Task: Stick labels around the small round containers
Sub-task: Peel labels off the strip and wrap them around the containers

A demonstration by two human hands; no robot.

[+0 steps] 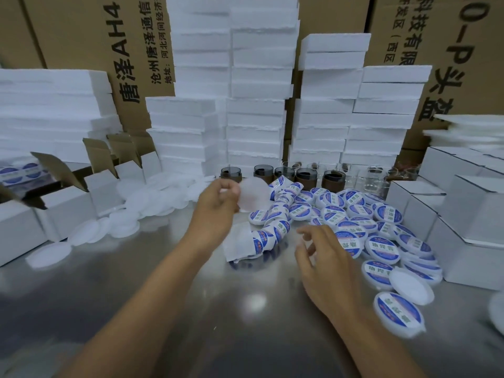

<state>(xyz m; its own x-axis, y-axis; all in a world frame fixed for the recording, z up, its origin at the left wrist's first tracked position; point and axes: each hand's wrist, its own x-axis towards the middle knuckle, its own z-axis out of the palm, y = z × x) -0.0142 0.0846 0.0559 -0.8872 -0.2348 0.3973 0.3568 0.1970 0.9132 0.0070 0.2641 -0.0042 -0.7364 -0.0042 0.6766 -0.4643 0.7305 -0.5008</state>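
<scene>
Nearest me, on the steel worktop (218,317), a labelled container (398,313) lies to my right with a blank white one (410,286) leaning on its far edge. My right hand (324,257) hangs just above the worktop, fingers loosely curled and grasping nothing, close to the strip of blue and white labels (270,234). That strip curls away from its white backing paper toward the heap beyond. My left hand (218,205) is further out and raised, pinching a plain round container (253,195) by its edge; it is blurred, and I can see no label on it. To the right spreads the pile of labelled containers (354,214), beside closed white boxes (463,214). To the left lie the unlabelled white containers (136,203), in front of open boxes (68,208). Behind those stand dark jars (302,175) and clear glasses (368,178), then stacks of white foam (256,105) against brown cartons (81,36).
</scene>
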